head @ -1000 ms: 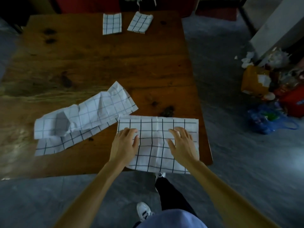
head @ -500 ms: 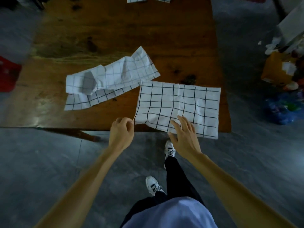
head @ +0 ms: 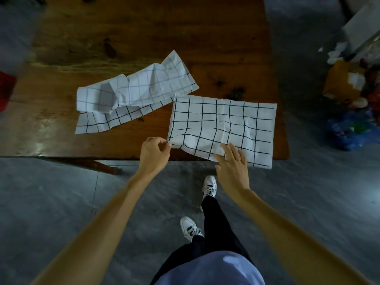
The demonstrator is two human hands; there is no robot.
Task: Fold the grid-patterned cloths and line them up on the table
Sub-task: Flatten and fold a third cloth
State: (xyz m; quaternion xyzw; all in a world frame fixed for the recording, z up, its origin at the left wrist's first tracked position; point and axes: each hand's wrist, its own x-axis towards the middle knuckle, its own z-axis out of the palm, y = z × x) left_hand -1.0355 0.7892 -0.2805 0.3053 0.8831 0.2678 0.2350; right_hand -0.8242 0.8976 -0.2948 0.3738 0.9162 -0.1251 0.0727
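Your left hand (head: 154,151) pinches the near left corner of the half-folded cloth (head: 223,124), which lies flat at the near right corner of the table (head: 144,27), its near edge overhanging slightly. Your right hand (head: 232,163) rests on that cloth's near edge, fingers spread and straight, gripping nothing. This cloth appears folded once, and I judge that further folds remain. A second, crumpled cloth (head: 133,93) lies just to its left, their corners nearly touching; it is unfolded. No finished, lined-up cloths are visible in this view, so most of the task looks outstanding. A cluttered pile of bags and boxes (head: 353,93) sits on the floor to your right, well apart. The crumpled cloth could crowd the next fold.
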